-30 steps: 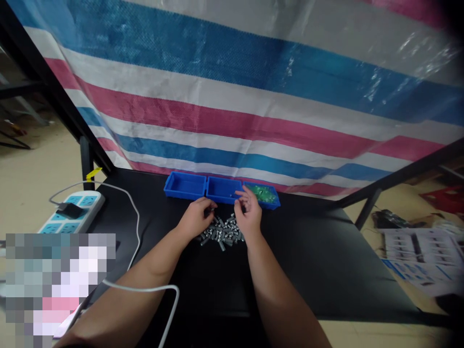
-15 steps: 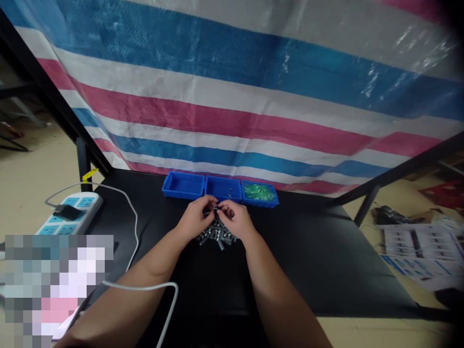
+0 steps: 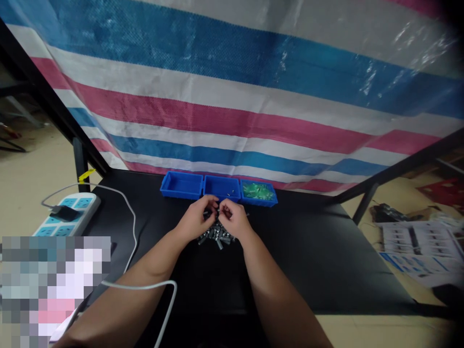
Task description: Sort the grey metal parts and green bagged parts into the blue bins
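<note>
A pile of small metal parts [image 3: 218, 236], shiny silver and dark grey pieces, some like short cylinders, lies on the black table. Over the pile's far side, my left hand [image 3: 197, 218] has its thumb and fingers curled inward, closed around something too small to make out. Close by on the right, my right hand [image 3: 235, 220] is closed too, fingertips bent toward the thumb; what they pinch cannot be made out. A narrow gap separates the two hands. Both partly cover the pile.
Behind the hands stand a left blue bin [image 3: 181, 184], a middle blue bin [image 3: 213, 186] with a few tiny pieces, and a right blue bin [image 3: 270, 202] holding green-tinted bags. A power strip [image 3: 87, 205] and white cable [image 3: 173, 299] lie left. Striped sheeting [image 3: 232, 111] hangs behind.
The fingertips have drawn slightly apart, and the small dark piece visible between them earlier no longer shows clearly. The whole view has shifted a little.
</note>
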The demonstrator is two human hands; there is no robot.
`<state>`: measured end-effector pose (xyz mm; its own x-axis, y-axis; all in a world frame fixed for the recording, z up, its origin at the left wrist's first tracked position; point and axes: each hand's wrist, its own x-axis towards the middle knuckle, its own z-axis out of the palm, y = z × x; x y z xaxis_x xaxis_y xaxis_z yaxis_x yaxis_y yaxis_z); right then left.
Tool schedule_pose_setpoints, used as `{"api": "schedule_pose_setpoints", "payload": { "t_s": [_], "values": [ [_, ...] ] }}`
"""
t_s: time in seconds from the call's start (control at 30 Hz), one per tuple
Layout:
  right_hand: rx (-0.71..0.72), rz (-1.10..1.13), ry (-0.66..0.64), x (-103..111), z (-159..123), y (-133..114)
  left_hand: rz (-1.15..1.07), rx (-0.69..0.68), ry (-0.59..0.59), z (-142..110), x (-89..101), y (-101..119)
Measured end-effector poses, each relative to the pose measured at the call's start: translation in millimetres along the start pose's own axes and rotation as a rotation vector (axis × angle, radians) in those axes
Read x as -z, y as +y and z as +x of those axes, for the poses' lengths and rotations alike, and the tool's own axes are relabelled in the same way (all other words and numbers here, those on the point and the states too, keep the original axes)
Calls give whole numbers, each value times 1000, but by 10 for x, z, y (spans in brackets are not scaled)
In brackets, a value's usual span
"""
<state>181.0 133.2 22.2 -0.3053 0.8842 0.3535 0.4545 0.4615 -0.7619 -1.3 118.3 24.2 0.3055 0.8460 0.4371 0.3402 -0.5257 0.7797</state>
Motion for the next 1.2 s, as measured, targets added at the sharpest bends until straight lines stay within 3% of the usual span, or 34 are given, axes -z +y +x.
{"api": "schedule_pose_setpoints", "payload": {
  "t_s": [0.17,0.3,0.4,0.47,0.63,0.97,1.2],
  "values": [
    [-104,-30,243,33,22,99,93,1,-19,9,6,-27],
    [-53,-43,536,101,-5,108,119,18,-26,21,18,-40],
    [-5,-35,650,123,-26,105,119,12,-46,26,26,-43],
    [13,-6,637,112,-21,125,115,10,-58,30,30,-42],
    [0,54,454,77,28,198,110,-2,-80,37,37,-35],
    [-51,-169,446,250,-10,88,109,-24,-106,36,37,-69],
    [-249,-312,149,336,-65,222,111,-6,-130,34,49,-52]
  ]
}}
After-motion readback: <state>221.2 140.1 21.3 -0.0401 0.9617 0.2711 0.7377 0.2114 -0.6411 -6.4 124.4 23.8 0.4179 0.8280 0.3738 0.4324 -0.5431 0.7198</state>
